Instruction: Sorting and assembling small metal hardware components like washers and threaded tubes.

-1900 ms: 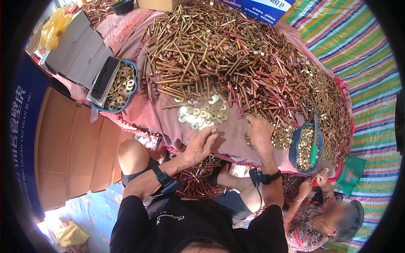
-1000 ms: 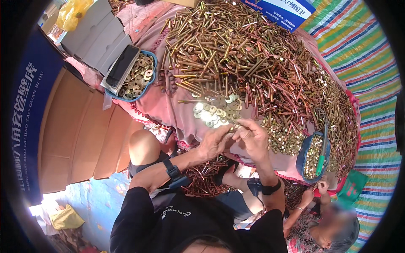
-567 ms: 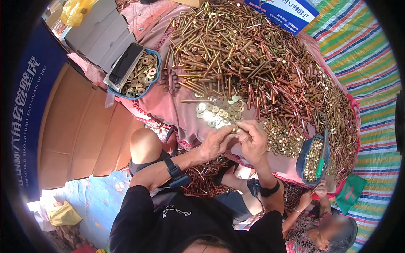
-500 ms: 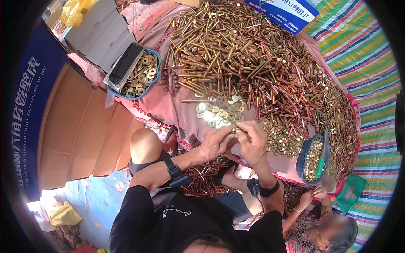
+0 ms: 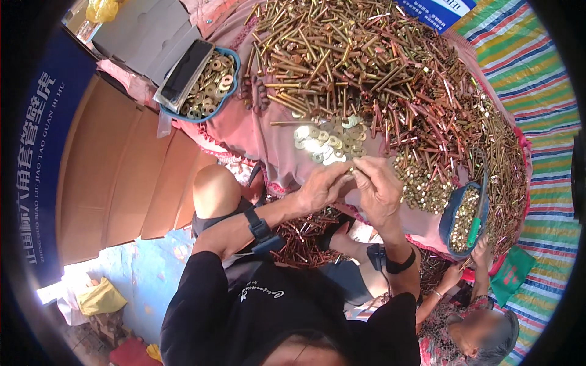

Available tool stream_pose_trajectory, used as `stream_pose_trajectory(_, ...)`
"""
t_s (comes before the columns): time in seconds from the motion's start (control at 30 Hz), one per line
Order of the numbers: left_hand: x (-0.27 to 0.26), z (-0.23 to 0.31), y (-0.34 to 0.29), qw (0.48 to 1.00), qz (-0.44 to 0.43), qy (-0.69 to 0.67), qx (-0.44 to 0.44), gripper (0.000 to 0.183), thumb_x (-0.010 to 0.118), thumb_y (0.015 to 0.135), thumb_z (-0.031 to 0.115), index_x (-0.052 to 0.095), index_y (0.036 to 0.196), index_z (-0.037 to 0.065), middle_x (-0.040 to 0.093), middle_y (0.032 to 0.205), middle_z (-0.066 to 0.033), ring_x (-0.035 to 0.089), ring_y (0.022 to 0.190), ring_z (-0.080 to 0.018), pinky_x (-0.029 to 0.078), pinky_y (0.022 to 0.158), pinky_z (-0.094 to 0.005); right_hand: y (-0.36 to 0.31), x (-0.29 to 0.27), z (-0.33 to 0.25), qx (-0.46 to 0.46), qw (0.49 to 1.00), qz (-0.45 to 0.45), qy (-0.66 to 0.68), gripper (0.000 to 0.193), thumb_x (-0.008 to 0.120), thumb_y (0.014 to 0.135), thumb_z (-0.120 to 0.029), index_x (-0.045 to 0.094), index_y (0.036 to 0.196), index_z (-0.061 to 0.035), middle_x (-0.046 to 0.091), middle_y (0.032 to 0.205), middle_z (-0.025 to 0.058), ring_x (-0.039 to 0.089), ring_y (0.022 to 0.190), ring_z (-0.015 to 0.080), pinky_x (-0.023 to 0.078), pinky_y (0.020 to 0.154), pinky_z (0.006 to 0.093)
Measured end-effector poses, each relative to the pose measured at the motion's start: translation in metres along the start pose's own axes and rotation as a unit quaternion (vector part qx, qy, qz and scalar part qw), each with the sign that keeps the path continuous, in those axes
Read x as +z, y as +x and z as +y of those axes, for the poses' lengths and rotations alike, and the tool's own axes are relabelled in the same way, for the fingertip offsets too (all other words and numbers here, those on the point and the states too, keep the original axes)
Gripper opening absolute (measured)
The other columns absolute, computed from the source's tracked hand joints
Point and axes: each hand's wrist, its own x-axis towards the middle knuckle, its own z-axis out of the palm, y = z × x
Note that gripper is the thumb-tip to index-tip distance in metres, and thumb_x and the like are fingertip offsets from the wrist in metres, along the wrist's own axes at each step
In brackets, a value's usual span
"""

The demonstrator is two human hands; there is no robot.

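Observation:
My left hand (image 5: 325, 186) and my right hand (image 5: 379, 188) meet fingertip to fingertip above the near edge of the pink cloth (image 5: 262, 146). Both are closed in a pinch. What lies between the fingers is too small and too covered to make out. Just beyond them spreads a loose patch of shiny flat washers (image 5: 336, 141), partly glaring in sunlight. Small brass-coloured nuts (image 5: 421, 186) lie heaped to the right of my right hand. Farther off is a large pile of long, gold-coloured metal bolts or tubes (image 5: 342, 55).
A blue basin (image 5: 231, 97) of washers, with a dark phone (image 5: 188, 70) on it, stands far left. At right, a blue container (image 5: 447, 222) of nuts holds a green-handled thing (image 5: 473, 232). Cardboard (image 5: 134, 165) stands left. Another person (image 5: 455, 329) handles something at lower right.
The view has shifted, so the piles sit slightly right and higher. My hands stay pinched together. The other person's hands have moved up toward the container of nuts.

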Motion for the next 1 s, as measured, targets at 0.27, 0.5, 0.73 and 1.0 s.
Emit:
stream_pose_trajectory(0.27,-0.001,0.001,0.001,0.999,-0.030,0.002,-0.028,0.023,0.063,0.097,0.005,0.062,0.119,0.002,0.065,0.083,-0.0193,0.067,0.069,-0.0378,0.052,0.060,-0.0414,-0.001,-0.001,0.000,0.018,1.000,-0.007,-0.015,0.022,0.072,0.091,-0.002,0.067,0.113,0.0007,0.069,0.102,0.0173,0.070,0.088,0.0310,0.057,0.074,0.0376)
stream_pose_trajectory(0.5,-0.001,-0.007,-0.008,1.000,-0.013,0.016,0.011,0.030,0.065,0.093,0.002,0.062,0.123,0.003,0.068,0.087,-0.0196,0.070,0.074,-0.0374,0.053,0.061,-0.0416,-0.014,0.003,0.000,0.223,0.971,-0.059,0.061,0.036,0.085,0.085,-0.023,0.066,0.105,0.0018,0.068,0.093,0.0129,0.066,0.073,0.0161,0.053,0.063,0.0307)
stream_pose_trajectory(0.73,-0.003,0.001,-0.003,0.999,-0.035,0.009,-0.025,0.027,0.063,0.089,-0.003,0.064,0.116,0.001,0.066,0.082,-0.0171,0.069,0.071,-0.0322,0.054,0.063,-0.0387,-0.006,0.001,0.001,0.032,0.999,-0.004,0.010,0.030,0.084,0.083,-0.018,0.071,0.102,0.0011,0.067,0.093,0.0119,0.066,0.075,0.0182,0.052,0.063,0.0284)
stream_pose_trajectory(1.0,-0.006,0.003,0.001,0.998,-0.046,0.014,-0.026,0.026,0.066,0.093,0.004,0.064,0.119,0.000,0.067,0.080,-0.0183,0.071,0.069,-0.0335,0.054,0.060,-0.0410,-0.003,0.005,0.009,-0.010,1.000,-0.001,-0.020,0.039,0.087,0.081,-0.026,0.067,0.099,0.0023,0.061,0.082,0.0099,0.063,0.065,0.0171,0.049,0.055,0.0319)
